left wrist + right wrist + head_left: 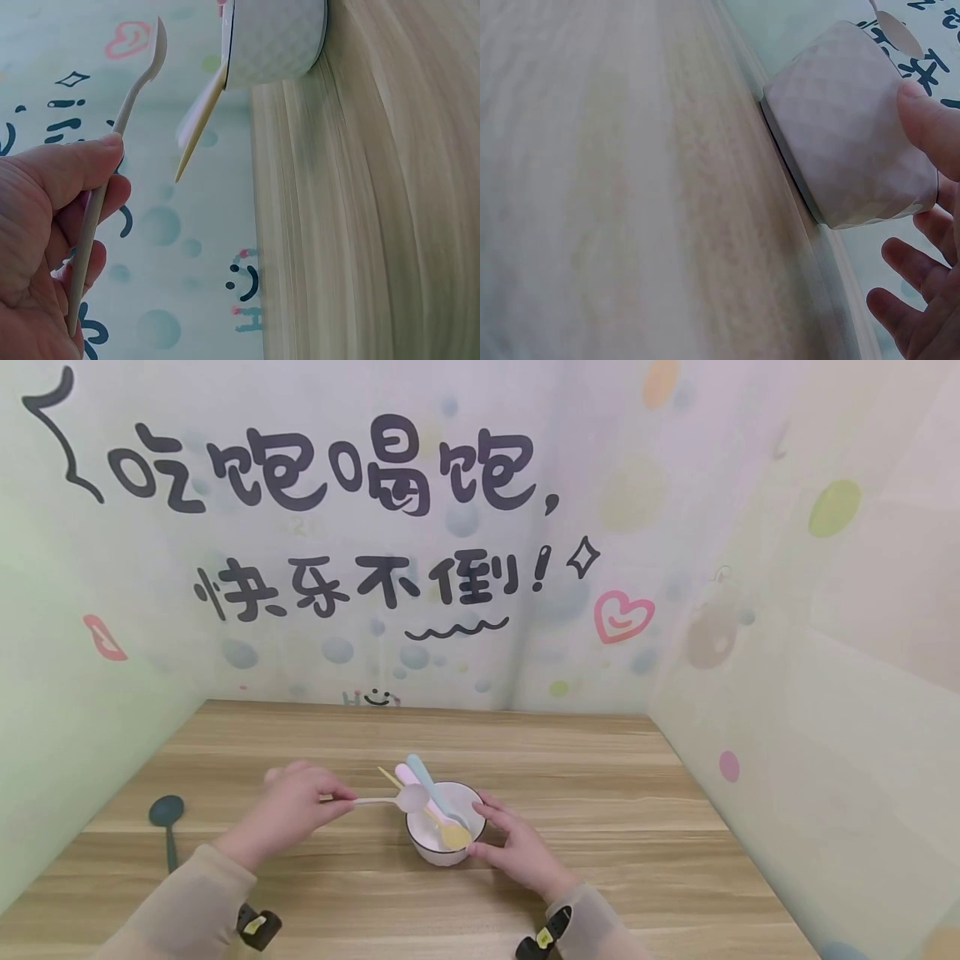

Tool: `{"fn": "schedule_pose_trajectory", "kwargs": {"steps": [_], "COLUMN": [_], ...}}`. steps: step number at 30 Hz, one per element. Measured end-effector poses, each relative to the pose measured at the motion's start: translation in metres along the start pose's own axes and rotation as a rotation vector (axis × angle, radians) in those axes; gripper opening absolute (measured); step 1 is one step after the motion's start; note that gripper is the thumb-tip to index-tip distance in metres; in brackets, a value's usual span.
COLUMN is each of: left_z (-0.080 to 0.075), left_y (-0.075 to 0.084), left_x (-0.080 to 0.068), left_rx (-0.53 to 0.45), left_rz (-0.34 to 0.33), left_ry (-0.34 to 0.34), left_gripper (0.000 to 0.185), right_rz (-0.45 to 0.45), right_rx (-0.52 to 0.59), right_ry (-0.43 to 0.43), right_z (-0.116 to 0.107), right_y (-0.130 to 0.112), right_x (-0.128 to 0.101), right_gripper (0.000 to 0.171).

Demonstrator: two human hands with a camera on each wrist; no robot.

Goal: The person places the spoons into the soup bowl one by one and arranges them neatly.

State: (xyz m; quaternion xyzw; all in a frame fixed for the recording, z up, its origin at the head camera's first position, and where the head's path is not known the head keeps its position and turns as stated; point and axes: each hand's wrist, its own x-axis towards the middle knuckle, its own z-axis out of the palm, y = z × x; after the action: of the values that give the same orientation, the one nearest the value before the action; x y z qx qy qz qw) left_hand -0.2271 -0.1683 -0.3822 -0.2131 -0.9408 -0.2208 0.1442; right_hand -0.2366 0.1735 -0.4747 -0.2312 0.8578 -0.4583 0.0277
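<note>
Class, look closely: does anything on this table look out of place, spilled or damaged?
Nothing looks spilled or damaged. Only the dark spoon might seem out of place: it lies off to the left, apart from the bowl and its utensils.

We hold a pale spoon (pixel 412 798) raised near the rim of our white, dark-edged bowl (pixel 439 858), upright on the surface (pixel 390 910), blue, pink and yellow utensils (pixel 455 837) inside.

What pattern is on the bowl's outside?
The bowl has a diamond pattern, clearest in the right wrist view.
</note>
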Motion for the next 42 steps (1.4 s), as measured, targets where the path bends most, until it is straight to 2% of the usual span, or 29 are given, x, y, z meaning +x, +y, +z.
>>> {"fn": "schedule_pose_trajectory", "kwargs": {"steps": [22,29,42], "left_z": [0.017,0.024,0.032], "left_y": [0.013,0.017,0.024], "left_x": [0.017,0.021,0.026], "left_rx": [0.052,0.081,0.115], "left_rz": [0.099,0.110,0.175], "left_ry": [-0.065,-0.100,-0.095], "left_gripper": [0.004,0.006,0.008], "right_rz": [0.000,-0.008,-0.012], "right_rx": [0.000,0.007,0.010], "right_ry": [0.002,0.002,0.002], "right_z": [-0.001,-0.001,0.000], "right_y": [-0.002,0.000,0.000], "right_x": [0.000,0.000,0.000], "right_gripper": [0.072,0.072,0.072]}}
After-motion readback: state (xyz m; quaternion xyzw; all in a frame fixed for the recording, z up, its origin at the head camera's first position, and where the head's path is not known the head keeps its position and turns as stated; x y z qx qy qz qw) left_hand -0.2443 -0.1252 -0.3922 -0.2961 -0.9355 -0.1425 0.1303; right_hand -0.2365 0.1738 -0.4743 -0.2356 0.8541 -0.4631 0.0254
